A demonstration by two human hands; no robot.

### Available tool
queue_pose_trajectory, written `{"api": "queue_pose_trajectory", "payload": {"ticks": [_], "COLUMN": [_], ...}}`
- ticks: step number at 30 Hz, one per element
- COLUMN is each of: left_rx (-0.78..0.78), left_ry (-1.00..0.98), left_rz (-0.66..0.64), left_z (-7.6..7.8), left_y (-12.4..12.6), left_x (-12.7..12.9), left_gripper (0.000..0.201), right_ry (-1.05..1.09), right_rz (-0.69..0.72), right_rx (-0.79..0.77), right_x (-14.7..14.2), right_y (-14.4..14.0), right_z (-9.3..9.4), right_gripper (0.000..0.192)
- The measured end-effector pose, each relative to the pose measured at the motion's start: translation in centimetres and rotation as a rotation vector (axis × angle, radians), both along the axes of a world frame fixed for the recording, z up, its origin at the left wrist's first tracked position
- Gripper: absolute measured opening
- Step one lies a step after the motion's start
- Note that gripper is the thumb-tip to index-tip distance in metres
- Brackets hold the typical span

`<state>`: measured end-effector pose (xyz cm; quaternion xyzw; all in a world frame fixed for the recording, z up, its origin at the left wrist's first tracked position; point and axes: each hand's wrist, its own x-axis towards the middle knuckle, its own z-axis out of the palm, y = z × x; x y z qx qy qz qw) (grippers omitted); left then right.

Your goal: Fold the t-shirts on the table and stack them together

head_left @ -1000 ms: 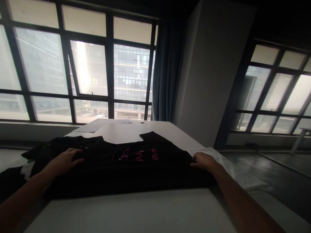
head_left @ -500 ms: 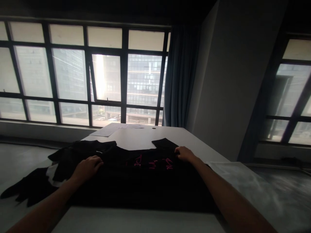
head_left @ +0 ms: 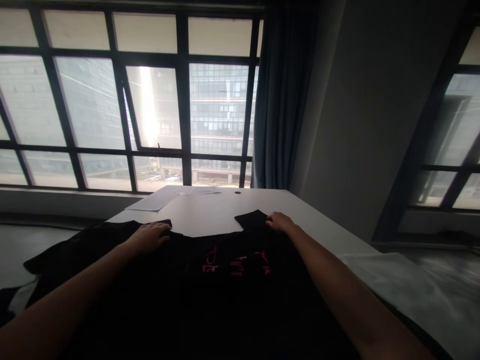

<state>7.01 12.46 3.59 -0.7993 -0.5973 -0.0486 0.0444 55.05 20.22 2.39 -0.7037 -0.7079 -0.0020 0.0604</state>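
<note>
A black T-shirt (head_left: 210,295) with pink lettering (head_left: 234,261) lies spread over a white table (head_left: 213,212). My left hand (head_left: 148,237) rests palm down on the shirt's far left edge. My right hand (head_left: 280,222) lies on the far right corner of the shirt, fingers on the cloth at its edge. Whether either hand pinches the fabric I cannot tell. Both forearms stretch across the shirt from the near side.
Sheets of paper (head_left: 157,199) and a small dark round object (head_left: 237,192) lie at the table's far end, by the windows (head_left: 150,110). A blue curtain (head_left: 277,100) hangs at a wall corner. A clear plastic sheet (head_left: 405,290) lies to the right.
Both hands have slid away from me over the shirt to its far edge. My right hand has also moved inward from the shirt's right side. The view has shifted.
</note>
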Motion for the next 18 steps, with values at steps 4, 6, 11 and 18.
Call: {"api": "queue_pose_trajectory", "payload": {"ticks": [4, 6, 11, 18], "left_rx": [-0.12, -0.216, -0.285, 0.0], "left_ry": [0.049, 0.036, -0.109, -0.004], "left_rz": [-0.024, -0.019, -0.007, 0.065], "left_z": [-0.3, -0.6, -0.4, 2.8], "left_y": [4.0, 5.6, 7.9, 7.0], "left_x": [0.8, 0.6, -0.4, -1.5], "left_gripper": [0.049, 0.049, 0.033, 0.038], "right_ry": [0.02, 0.033, 0.097, 0.075], "right_rz": [-0.024, -0.024, -0.035, -0.104], "right_rx": [0.005, -0.009, -0.1, -0.033], "right_x": [0.4, 0.7, 1.1, 1.0], "right_y": [4.6, 6.4, 9.4, 7.1], "right_z": [-1.7, -2.6, -4.0, -2.1], "right_gripper": [0.041, 0.051, 0.078, 0.047]}}
